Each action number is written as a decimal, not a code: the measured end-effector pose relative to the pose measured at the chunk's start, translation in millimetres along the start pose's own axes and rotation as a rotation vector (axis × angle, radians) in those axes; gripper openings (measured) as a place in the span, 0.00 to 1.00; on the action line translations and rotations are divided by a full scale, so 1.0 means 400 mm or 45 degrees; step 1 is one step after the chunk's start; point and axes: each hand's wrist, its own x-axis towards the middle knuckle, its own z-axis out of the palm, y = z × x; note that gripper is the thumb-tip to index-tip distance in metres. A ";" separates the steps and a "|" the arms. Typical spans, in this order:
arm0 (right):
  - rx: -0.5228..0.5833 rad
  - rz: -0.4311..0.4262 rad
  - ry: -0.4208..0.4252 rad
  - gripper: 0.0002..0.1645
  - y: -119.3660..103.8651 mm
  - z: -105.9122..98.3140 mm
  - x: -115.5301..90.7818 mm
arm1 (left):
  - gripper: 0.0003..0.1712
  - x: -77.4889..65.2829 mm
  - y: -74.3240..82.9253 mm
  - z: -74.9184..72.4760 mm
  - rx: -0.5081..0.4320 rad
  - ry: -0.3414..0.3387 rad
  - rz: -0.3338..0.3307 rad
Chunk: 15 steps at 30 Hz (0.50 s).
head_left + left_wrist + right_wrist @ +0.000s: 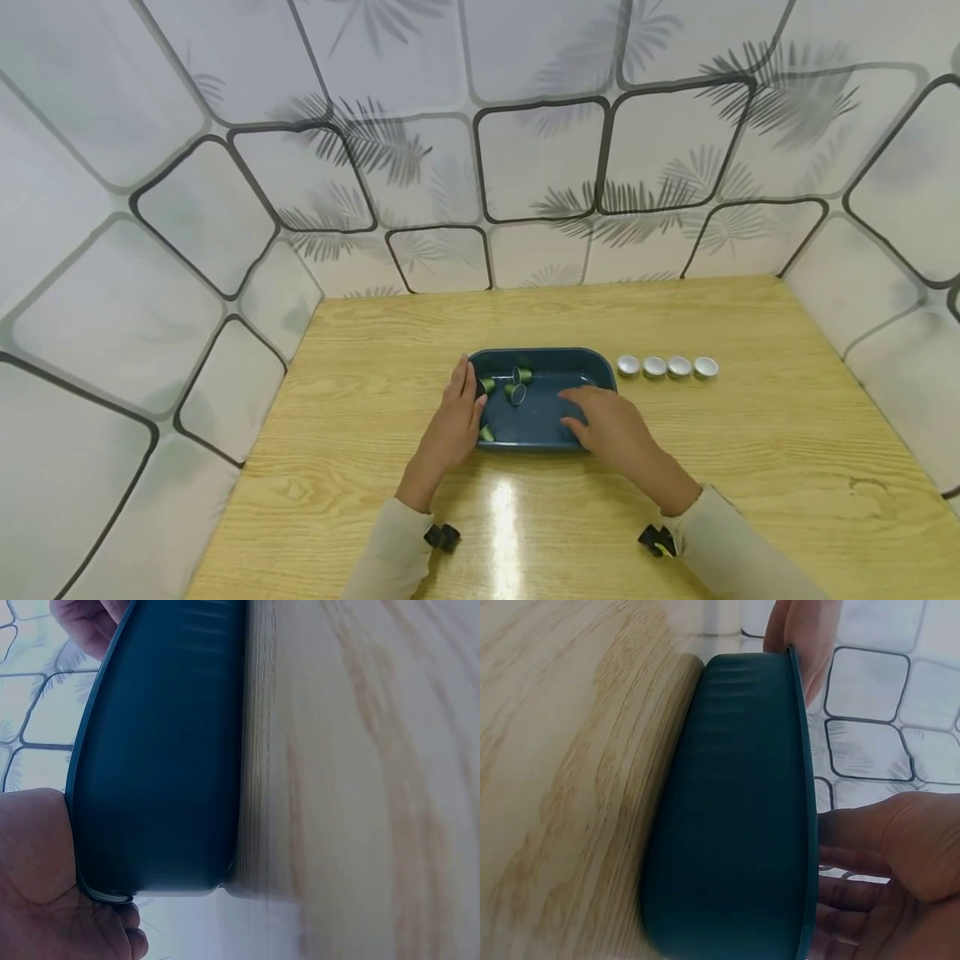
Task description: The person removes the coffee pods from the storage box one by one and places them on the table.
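A dark blue rectangular basin (542, 417) rests on the wooden table. Several small green coffee capsules (517, 392) lie in its left half, some tipped on their sides. My left hand (454, 417) holds the basin's left end, thumb at the inner side of the rim and fingers along the outside. In the right half, my right hand (611, 421) reaches over the near rim, thumb and fingers spread apart with nothing visible between them. From the right wrist view, the fingertips of that hand (907, 870) dip behind the basin's wall and are hidden.
Right of the basin, several small white round capsules (654, 367) stand in a row. The wooden table (360, 358) meets patterned walls (540, 167) at the back and sides. Black straps (442, 537) sit at both wrists, below the beige sleeves.
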 end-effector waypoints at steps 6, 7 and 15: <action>0.061 -0.006 -0.041 0.24 -0.004 0.017 0.019 | 0.36 0.001 -0.001 0.005 -0.001 0.000 -0.008; 0.075 -0.006 -0.048 0.24 -0.004 0.020 0.022 | 0.36 0.002 -0.002 0.006 -0.003 -0.003 -0.008; 0.218 -0.024 -0.093 0.27 -0.012 0.037 0.045 | 0.36 0.004 -0.005 0.009 -0.012 -0.018 -0.029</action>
